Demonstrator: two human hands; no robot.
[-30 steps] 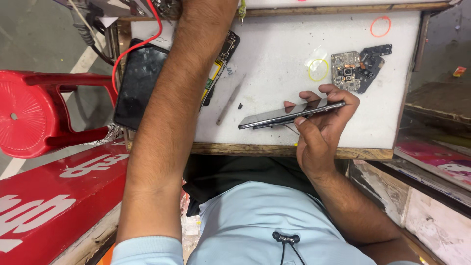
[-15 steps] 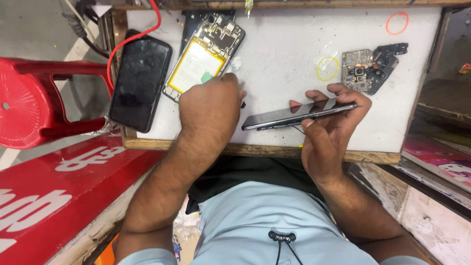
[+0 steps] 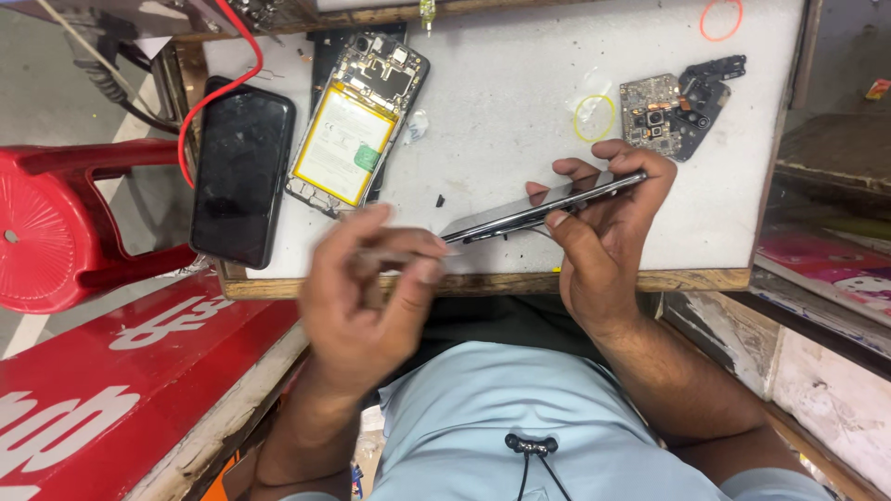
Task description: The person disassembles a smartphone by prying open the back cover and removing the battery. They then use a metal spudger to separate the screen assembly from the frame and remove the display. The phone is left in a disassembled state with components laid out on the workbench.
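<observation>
Your right hand [image 3: 608,232] grips the dark phone [image 3: 543,208] edge-up above the white bench [image 3: 501,121]. Your left hand [image 3: 367,297], blurred, pinches a thin tool [image 3: 408,255] at its lower end. The opened phone [image 3: 357,121] and circuit board [image 3: 673,111] lie apart; reassembly remains.

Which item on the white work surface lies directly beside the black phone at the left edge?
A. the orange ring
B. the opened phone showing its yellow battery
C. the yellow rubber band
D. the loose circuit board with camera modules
B: the opened phone with the yellow battery lies right next to the black phone, while the circuit board, yellow rubber band and orange ring sit farther right.
</observation>
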